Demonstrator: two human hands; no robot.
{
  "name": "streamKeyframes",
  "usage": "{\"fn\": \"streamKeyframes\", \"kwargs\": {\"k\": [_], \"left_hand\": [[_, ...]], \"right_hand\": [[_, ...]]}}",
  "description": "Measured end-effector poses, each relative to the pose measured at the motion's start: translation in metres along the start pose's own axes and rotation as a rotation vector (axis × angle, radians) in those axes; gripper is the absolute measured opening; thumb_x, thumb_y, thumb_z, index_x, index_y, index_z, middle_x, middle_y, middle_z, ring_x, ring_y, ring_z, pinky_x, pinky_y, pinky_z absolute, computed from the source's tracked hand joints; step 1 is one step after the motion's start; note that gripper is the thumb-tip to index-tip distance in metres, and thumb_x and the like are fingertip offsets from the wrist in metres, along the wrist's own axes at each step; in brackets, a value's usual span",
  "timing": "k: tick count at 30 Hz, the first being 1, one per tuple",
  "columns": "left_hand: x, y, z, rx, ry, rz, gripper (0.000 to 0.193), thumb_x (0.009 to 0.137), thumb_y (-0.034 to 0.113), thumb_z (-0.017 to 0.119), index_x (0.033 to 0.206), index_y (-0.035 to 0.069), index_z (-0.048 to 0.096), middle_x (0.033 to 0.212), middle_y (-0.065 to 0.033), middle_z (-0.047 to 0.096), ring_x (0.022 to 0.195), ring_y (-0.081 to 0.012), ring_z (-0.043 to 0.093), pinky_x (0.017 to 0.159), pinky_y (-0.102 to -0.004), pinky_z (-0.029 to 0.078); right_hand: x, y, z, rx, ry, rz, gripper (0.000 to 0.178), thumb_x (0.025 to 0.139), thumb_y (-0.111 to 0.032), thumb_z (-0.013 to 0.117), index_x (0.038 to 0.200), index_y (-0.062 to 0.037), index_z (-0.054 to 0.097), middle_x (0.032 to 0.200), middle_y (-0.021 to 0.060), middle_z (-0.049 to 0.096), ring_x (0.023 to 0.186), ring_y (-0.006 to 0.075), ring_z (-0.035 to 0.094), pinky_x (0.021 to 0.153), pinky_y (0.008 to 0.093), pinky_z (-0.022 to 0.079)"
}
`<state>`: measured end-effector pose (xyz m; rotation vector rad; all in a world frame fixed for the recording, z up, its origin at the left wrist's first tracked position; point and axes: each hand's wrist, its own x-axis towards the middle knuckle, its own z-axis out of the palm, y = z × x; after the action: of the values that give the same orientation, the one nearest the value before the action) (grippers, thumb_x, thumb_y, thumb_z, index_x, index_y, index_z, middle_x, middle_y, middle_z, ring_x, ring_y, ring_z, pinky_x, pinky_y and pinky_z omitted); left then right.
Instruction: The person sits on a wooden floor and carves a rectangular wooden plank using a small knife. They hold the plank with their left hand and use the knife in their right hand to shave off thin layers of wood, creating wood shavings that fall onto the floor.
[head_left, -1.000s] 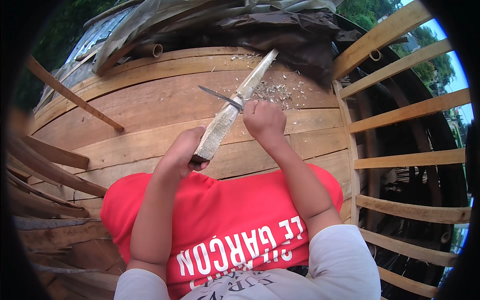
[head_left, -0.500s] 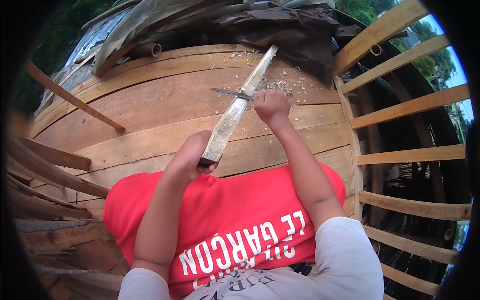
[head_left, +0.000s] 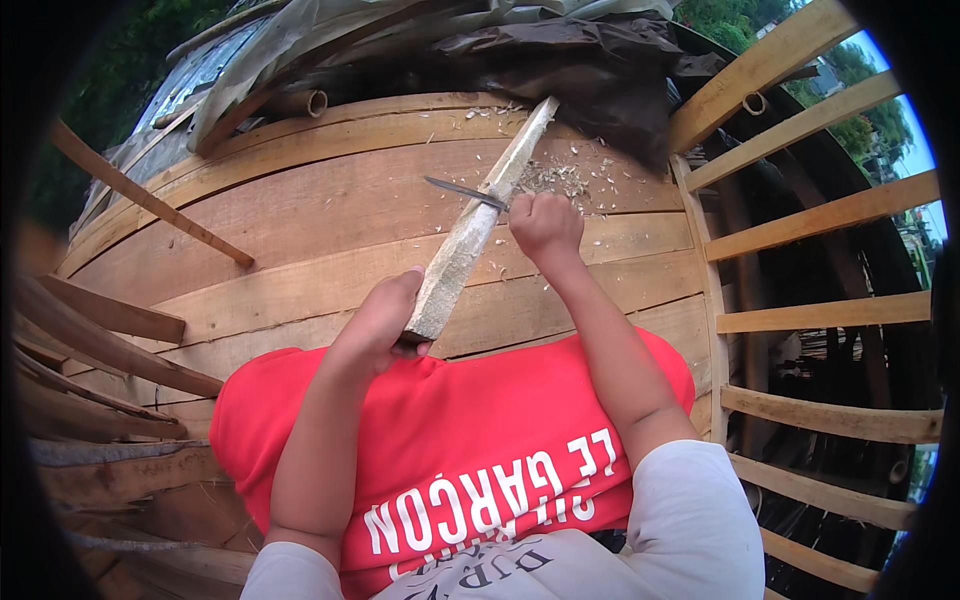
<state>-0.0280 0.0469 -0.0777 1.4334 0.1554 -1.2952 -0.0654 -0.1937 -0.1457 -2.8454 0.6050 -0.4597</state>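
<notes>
A long pale piece of wood (head_left: 452,262) with rough, whittled faces slants away from me, its far end on the plank floor. My left hand (head_left: 387,312) is closed around its near end, close to my knees; some of the fingers are hidden under it. In a closed fist my right hand (head_left: 547,226) grips a knife (head_left: 462,190). The blade lies across the wood at about its middle and points left. The handle is hidden inside the fist. Wood shavings (head_left: 565,178) are scattered around the far half of the wood.
Beneath the wood are floor planks (head_left: 250,250). A slatted wooden railing (head_left: 825,312) runs along the right, and timber poles (head_left: 150,350) stand at the left. Dark plastic sheeting (head_left: 590,70) hangs at the far edge. Red cloth (head_left: 460,410) covers my legs.
The wood has tilted or rolled slightly in my left hand. My right hand and the knife have shifted a little nearer to me along it.
</notes>
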Motion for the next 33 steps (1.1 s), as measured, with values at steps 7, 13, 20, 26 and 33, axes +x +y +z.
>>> {"fn": "streamKeyframes", "kwargs": {"k": [7,13,20,26,33], "left_hand": [[0.006,-0.002,-0.012,0.005,0.014,0.017,0.039,0.104,0.037,0.035,0.091,0.008,0.057,0.058,-0.0038,0.053,0.038,-0.0139,0.043,0.038,-0.0279,0.032],[0.016,-0.001,-0.010,-0.040,-0.028,0.031,0.038,0.104,0.037,0.035,0.093,0.008,0.057,0.059,-0.0037,0.053,0.038,-0.0144,0.043,0.038,-0.0288,0.031],[-0.004,-0.001,0.004,0.013,-0.073,0.030,0.038,0.104,0.038,0.036,0.092,0.008,0.056,0.062,-0.0045,0.056,0.040,-0.0151,0.048,0.038,-0.0296,0.032],[0.005,-0.005,-0.010,-0.022,0.029,0.019,0.038,0.104,0.037,0.035,0.093,0.007,0.056,0.061,-0.0045,0.055,0.040,-0.0140,0.046,0.038,-0.0285,0.032],[0.007,-0.003,-0.014,-0.033,-0.037,0.056,0.037,0.104,0.035,0.035,0.094,0.007,0.056,0.059,-0.0035,0.053,0.039,-0.0126,0.044,0.038,-0.0270,0.032]], "right_hand": [[-0.018,-0.035,-0.012,0.016,-0.099,-0.007,0.043,0.084,-0.030,0.046,0.063,-0.0009,0.070,0.065,0.0244,0.065,0.065,0.0435,0.066,0.068,0.0521,0.055],[0.016,-0.012,-0.003,-0.002,0.004,0.132,0.046,0.087,-0.030,0.044,0.066,0.0004,0.071,0.066,0.0256,0.065,0.067,0.0442,0.067,0.071,0.0523,0.055],[0.035,0.074,-0.011,-0.127,-0.047,0.462,0.052,0.089,-0.035,0.038,0.082,0.0013,0.074,0.085,0.0274,0.069,0.084,0.0460,0.068,0.081,0.0529,0.053],[0.012,-0.026,-0.024,0.008,-0.201,0.200,0.050,0.087,-0.035,0.039,0.079,0.0005,0.074,0.082,0.0266,0.069,0.083,0.0461,0.068,0.081,0.0532,0.053],[0.006,-0.022,-0.023,0.012,-0.122,0.154,0.044,0.085,-0.031,0.043,0.069,-0.0014,0.071,0.075,0.0257,0.067,0.074,0.0451,0.067,0.074,0.0519,0.054]]}}
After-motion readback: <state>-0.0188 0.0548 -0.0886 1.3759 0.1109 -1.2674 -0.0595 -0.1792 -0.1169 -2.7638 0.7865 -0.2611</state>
